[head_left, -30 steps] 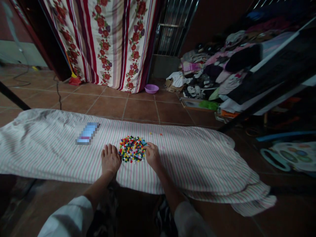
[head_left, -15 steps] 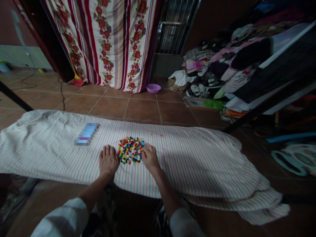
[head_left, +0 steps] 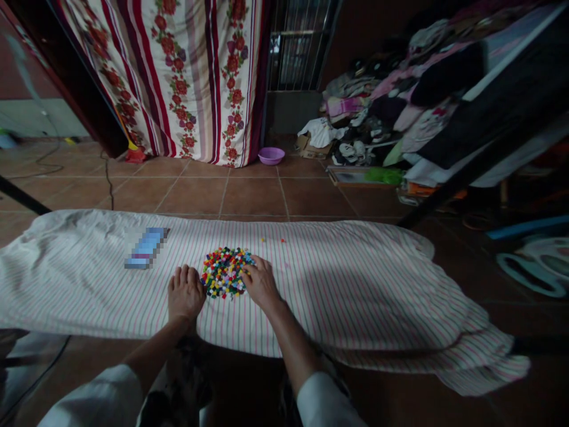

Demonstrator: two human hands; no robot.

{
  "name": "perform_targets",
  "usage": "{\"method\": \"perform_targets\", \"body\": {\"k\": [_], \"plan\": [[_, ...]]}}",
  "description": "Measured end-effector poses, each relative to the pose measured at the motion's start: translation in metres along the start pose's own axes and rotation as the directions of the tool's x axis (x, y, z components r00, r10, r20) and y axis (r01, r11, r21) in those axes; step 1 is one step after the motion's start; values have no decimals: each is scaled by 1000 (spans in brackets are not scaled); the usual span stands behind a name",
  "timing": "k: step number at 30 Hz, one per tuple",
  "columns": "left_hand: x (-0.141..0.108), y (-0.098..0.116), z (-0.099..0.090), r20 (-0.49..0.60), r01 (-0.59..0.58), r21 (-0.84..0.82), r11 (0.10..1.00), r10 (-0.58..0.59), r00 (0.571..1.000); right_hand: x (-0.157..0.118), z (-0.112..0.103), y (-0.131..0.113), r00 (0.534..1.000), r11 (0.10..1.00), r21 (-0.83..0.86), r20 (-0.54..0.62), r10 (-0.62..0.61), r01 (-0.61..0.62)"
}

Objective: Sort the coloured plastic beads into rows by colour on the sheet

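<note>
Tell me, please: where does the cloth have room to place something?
Striped cloth is bare right of the right grip and stray orange piece, and left of the blurred blue object. Crowded: the colourful pieces between right grip and left grip.

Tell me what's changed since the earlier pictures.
The right hand has edged left over the right side of the multicolored pile of small pieces; any grip is unclear. The left hand at the pile's left edge and stray orange piece stayed put.

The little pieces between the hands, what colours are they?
The pieces are red, yellow, green, white, blue and more, clearest in the head view.
</note>
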State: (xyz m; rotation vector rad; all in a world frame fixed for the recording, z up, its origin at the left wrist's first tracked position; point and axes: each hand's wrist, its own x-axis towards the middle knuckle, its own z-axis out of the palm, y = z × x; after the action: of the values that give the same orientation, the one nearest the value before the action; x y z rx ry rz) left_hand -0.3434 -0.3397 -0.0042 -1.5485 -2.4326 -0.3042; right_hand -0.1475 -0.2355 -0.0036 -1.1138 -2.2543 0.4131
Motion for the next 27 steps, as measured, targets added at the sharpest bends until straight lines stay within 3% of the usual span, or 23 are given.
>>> {"method": "perform_targets", "body": {"k": [12,27], "plan": [[0,-1,1,1,-8,50,999,8,1000,2,1,-14,1000,999,-37,21,-15,15],[1,0,1,-12,6,-14,1000,-6,1000,2,4,2,999,1000,-1,30,13,-13]]}}
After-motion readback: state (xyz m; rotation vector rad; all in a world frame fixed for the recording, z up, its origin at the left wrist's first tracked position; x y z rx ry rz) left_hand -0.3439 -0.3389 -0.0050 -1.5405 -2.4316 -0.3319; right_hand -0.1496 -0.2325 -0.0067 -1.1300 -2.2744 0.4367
